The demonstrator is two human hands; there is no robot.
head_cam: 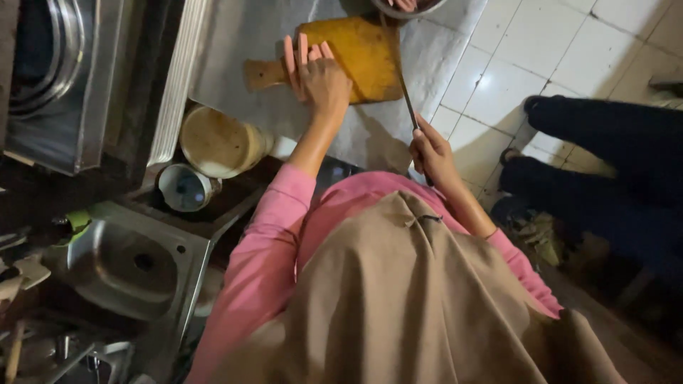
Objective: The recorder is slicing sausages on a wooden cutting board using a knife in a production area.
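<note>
A yellow wooden cutting board point(366, 57) with a handle lies on a grey cloth-covered counter point(235, 50). My left hand point(316, 75) rests flat on the board's left part, fingers together and pointing away from me. My right hand point(430, 153) is shut on a long thin knife point(400, 78), whose blade reaches up along the board's right edge toward a metal bowl point(409, 8) at the top of the view. My pink sleeves and a tan cloth fill the lower middle.
A round wooden lid or pot point(217, 142) and a small cup point(183, 188) sit left of the counter. A steel sink point(128, 267) lies lower left, a metal tray point(50, 85) upper left. Another person's dark-clothed legs point(605, 171) are on the white tiled floor point(512, 64) at right.
</note>
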